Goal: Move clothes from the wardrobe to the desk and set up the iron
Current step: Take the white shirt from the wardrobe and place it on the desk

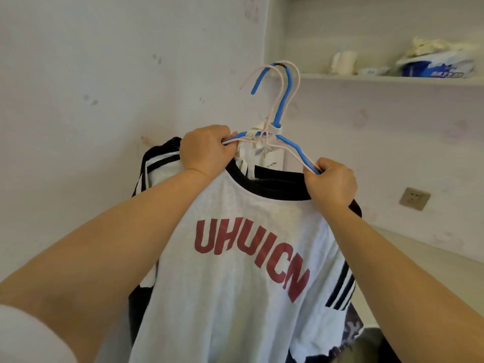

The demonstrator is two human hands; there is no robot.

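The left hand (207, 150) is curled tight around the left arms of the hangers, and the right hand (330, 180) pinches their right arms together with the black collar of the shirt. Both hands are raised in front of the wall. I count three hangers held as one bundle: a blue hanger (284, 100) and two thin pink hangers (281, 82), their hooks free in the air and hanging on nothing.

From them hangs a white T-shirt (235, 284) with red letters "UHUICN", a black collar and black stripes on the sleeves. Behind it there is at least one more garment, white with a paper label (273, 159) at the neck; how many clothes are in the bundle I cannot tell. At the bottom right a dark patterned cloth (352, 328) shows under the shirt.

On the right, a pale desk surface (419, 271) runs along the wall. Above it is one wall socket (414, 198). Higher, a shelf (379, 79) carries a white jar-like object (344, 61), blurred, and a blue and white plastic pack (434, 65) with a crumpled pale thing on top.
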